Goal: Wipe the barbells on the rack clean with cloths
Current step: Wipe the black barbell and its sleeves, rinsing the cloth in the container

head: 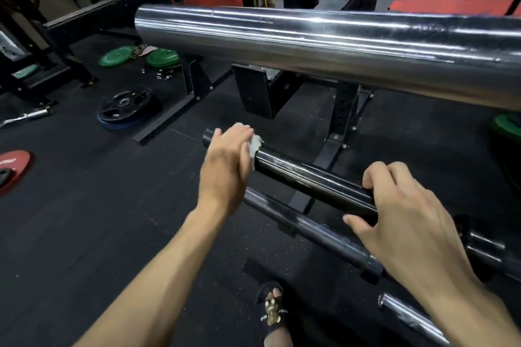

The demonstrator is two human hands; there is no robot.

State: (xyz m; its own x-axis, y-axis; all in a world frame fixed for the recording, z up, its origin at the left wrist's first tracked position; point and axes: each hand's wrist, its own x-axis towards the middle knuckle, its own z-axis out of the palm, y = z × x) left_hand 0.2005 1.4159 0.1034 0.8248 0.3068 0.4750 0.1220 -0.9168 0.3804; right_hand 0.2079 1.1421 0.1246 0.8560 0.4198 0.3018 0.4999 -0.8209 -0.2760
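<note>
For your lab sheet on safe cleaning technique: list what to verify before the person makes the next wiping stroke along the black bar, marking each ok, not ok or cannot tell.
1. Cloth against black barbell sleeve: ok.
2. Left hand on the cloth: ok.
3. Right hand steadying the sleeve: ok.
4. Sleeve free of marks: not ok, pale smears show.
5. Bar seated firmly on the rack: cannot tell.
6. Foot out from under the bars: cannot tell.

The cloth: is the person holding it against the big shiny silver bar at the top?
No, the left hand presses the white cloth against the lower black bar.
</note>
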